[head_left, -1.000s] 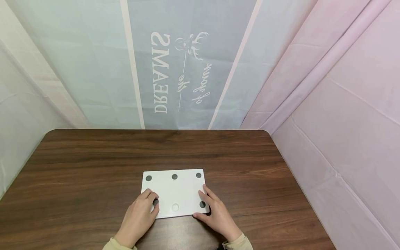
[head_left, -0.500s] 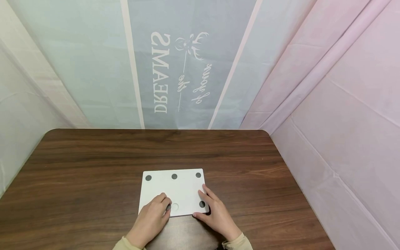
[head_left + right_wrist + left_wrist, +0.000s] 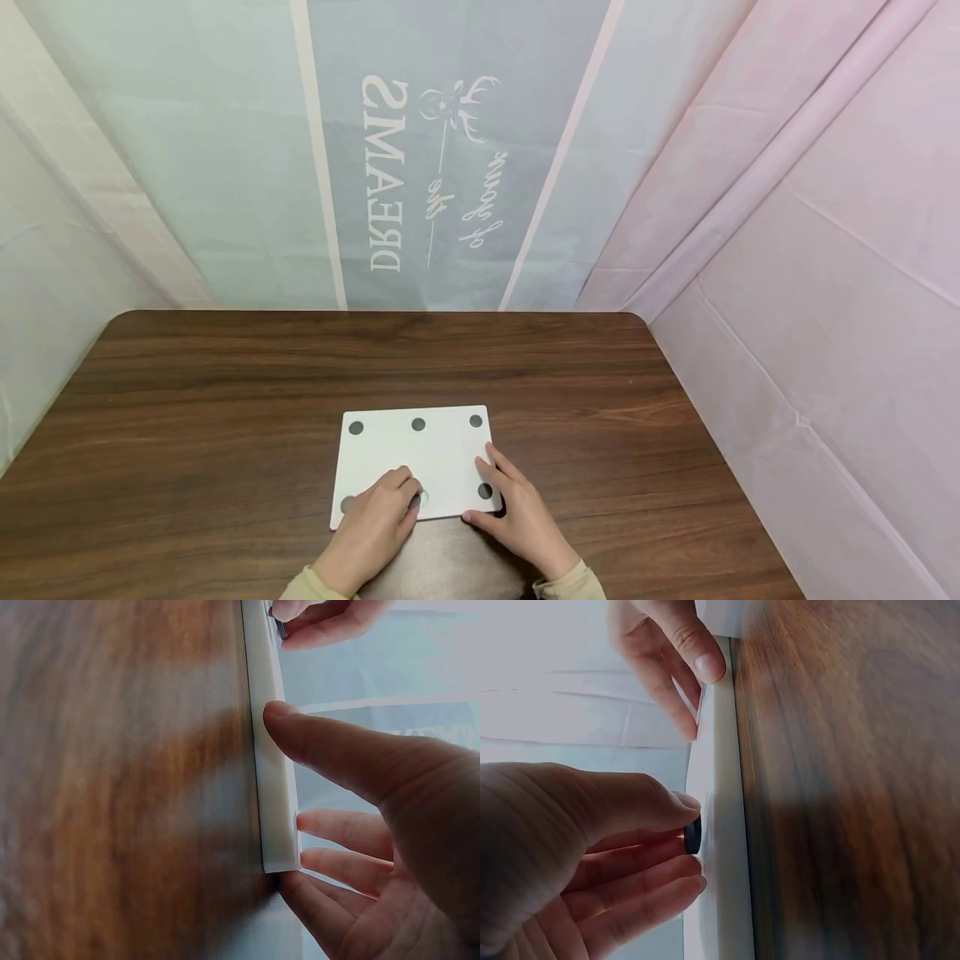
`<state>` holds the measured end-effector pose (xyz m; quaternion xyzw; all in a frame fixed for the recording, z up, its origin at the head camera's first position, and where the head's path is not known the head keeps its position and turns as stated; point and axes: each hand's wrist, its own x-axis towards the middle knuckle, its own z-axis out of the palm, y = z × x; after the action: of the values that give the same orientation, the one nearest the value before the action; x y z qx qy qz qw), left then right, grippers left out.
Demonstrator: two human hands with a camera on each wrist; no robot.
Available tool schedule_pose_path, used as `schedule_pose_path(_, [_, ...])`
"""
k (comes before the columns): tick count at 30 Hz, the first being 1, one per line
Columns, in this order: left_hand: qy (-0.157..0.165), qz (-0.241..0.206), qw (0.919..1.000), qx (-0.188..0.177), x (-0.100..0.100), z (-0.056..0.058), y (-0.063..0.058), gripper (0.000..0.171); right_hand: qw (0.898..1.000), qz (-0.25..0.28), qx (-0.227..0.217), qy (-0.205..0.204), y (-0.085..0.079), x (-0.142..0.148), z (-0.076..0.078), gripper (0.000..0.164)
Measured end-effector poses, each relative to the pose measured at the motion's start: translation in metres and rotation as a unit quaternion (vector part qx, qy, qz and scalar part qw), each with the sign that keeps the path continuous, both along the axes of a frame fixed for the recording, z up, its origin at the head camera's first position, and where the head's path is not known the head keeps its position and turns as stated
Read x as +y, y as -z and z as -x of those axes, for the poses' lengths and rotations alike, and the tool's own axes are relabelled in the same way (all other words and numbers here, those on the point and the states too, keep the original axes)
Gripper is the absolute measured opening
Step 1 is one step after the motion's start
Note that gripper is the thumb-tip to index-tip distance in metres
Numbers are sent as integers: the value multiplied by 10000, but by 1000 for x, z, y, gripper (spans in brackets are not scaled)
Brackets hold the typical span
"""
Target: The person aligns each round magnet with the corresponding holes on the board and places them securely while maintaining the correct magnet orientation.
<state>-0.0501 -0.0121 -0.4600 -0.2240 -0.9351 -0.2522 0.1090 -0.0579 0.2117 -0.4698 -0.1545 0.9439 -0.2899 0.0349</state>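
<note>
A thin white rectangular board (image 3: 442, 450) with rounded corners lies on the table. Black discs, among them one disc (image 3: 418, 424) at the middle of the far edge, show in its round recesses. My left hand (image 3: 378, 521) pinches another black disc (image 3: 693, 835) between thumb and fingers, right at the pale round recess (image 3: 423, 498) in the middle of the near edge. In the left wrist view this disc stands on edge against the board's face. My right hand (image 3: 525, 517) holds the board's near right corner, thumb on the front edge and fingers over the top and right side.
The dark wood-grain table (image 3: 225, 392) extends around the board on all sides. Behind it hangs a pale blue-green cloth (image 3: 450, 275) with mirrored lettering. A pinkish-white cloth wall (image 3: 825, 333) runs along the right side.
My left hand has moved right along the board's near edge, carrying the black disc to the middle recess. The near left disc has come into view. My right hand and the board have stayed put.
</note>
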Motion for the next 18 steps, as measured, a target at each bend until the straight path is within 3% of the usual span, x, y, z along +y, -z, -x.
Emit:
schedule_pose_path(9, [73, -25, 10000, -35, 4, 1, 4, 13, 10000, 26, 14, 2, 0, 0, 0, 68])
schedule_pose_path(18, [116, -24, 9994, -331, 6, 2, 2, 7, 10000, 22, 58, 1, 0, -1, 0, 68])
